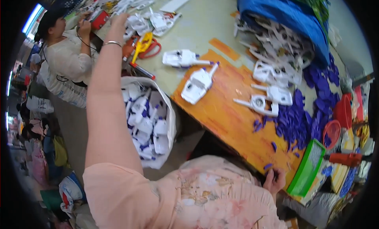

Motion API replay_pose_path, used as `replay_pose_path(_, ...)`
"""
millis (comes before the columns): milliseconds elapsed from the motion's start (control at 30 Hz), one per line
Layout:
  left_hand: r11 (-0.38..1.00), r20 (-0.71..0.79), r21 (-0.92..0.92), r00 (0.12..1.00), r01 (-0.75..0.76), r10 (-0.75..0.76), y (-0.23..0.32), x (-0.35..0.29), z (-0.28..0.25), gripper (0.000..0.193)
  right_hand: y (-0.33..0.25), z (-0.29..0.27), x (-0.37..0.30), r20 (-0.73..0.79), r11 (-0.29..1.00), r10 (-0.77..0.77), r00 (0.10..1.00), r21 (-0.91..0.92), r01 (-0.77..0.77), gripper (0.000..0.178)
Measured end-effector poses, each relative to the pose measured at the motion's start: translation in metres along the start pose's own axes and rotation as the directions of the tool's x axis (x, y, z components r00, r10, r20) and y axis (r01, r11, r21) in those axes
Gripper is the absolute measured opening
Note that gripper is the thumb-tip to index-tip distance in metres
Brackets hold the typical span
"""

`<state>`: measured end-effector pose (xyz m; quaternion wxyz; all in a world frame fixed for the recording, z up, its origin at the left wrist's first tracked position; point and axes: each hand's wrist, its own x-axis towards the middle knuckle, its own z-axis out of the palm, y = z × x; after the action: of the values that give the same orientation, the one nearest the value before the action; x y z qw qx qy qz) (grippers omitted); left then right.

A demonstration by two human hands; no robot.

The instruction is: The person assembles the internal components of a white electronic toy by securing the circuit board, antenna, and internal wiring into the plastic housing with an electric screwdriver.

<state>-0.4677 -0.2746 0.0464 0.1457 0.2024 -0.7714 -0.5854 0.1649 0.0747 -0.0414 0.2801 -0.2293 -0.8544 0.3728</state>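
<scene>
My left arm stretches far forward, and my left hand (118,26) is at a heap of white plastic parts (139,23) at the far left of the table; its fingers are too small and covered to read. Close to my body, my right hand (275,180) rests at the table's near edge with curled fingers; whatever they hold, if anything, is hidden. Beside it lies a small purple piece (268,166). Two white plastic housings with narrow stems, one housing (196,86) and another housing (181,58), lie mid-table. More white shell parts (278,95) lie to their right.
A white sack (170,128) full of white-and-purple pieces stands left of the table. Purple pieces (294,120) are heaped at right, by a green tray (306,167), red basket (331,133) and electric screwdriver (343,159). Yellow scissors (143,45) lie far left; a co-worker (71,55) sits beyond.
</scene>
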Motion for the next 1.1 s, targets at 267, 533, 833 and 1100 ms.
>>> replay_pose_path(267,0.587,0.731,0.199,0.518,-0.785,0.445,0.005,-0.191,-0.023,0.047,-0.030,-0.010,0.022,0.265,0.996,-0.086,0.960,-0.002,0.089,0.030)
replay_pose_path(533,0.181,0.879,0.257,0.307,-0.949,0.364,-0.039,-0.325,-0.036,0.059,-0.012,-0.017,0.035,0.338,0.970,-0.193,0.921,-0.074,0.230,0.025)
replay_pose_path(833,0.130,0.874,-0.135,-0.057,-0.982,0.482,-0.034,-0.411,0.032,0.050,-0.007,-0.014,0.048,0.042,0.923,-0.350,0.936,-0.157,0.352,0.029)
replay_pose_path(1100,0.217,0.928,-0.190,-0.104,-0.957,0.357,-0.035,-0.412,0.087,0.048,0.000,-0.024,0.016,-0.022,0.969,-0.245,0.969,-0.037,0.244,0.022)
